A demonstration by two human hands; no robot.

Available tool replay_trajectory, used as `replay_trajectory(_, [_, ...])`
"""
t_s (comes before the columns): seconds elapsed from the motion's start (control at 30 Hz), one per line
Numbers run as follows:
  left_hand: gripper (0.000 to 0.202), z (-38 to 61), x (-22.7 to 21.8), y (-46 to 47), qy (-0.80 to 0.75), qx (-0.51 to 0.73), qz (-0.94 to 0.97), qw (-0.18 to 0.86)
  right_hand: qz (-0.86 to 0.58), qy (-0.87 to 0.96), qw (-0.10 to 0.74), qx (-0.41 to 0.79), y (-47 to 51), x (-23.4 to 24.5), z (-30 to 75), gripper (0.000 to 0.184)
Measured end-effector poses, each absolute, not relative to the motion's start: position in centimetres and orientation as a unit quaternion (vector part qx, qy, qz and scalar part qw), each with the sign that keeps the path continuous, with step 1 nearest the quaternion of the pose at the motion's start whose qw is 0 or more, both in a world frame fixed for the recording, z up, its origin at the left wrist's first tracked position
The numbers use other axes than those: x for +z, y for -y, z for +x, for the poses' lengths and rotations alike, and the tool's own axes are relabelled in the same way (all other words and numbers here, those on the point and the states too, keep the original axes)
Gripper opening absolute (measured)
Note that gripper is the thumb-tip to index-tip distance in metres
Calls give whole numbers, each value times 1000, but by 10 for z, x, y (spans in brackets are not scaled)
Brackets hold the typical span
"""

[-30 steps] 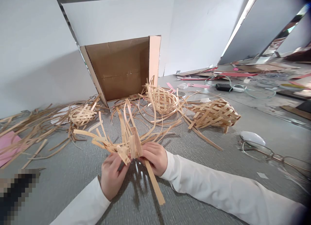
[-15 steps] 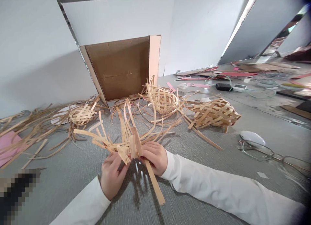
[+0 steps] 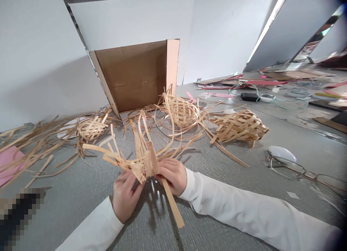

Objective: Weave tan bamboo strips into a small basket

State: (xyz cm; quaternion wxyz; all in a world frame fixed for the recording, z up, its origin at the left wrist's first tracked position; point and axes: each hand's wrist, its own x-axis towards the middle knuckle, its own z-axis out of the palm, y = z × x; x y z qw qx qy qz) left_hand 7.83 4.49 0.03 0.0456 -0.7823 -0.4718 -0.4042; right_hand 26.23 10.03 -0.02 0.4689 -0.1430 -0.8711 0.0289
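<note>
Strips (image 3: 148,163) — btwn L grip (image 3: 126,197), R grip (image 3: 174,174)

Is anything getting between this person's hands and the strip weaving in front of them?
Nothing visible does: the left hand and the right hand both hold the strip weaving at its near side.

Craft workshop, tabletop view.
Evidence: a part-woven, pale tan strip piece (image 3: 149,163); an oblong, openwork form of flat tan strips (image 3: 240,127); loose, narrow brown strips (image 3: 29,137) heaped at left; a pink paper sheet (image 3: 12,155); a grey, fine-textured tabletop (image 3: 81,193); upright, smooth white panels (image 3: 225,30) behind.
</note>
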Motion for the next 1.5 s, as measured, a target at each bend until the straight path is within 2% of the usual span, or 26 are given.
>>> replay_trajectory(1.5, [11,80,3,-46,475,-404,-779,70,-145,877,458,21,-100,2,263,12])
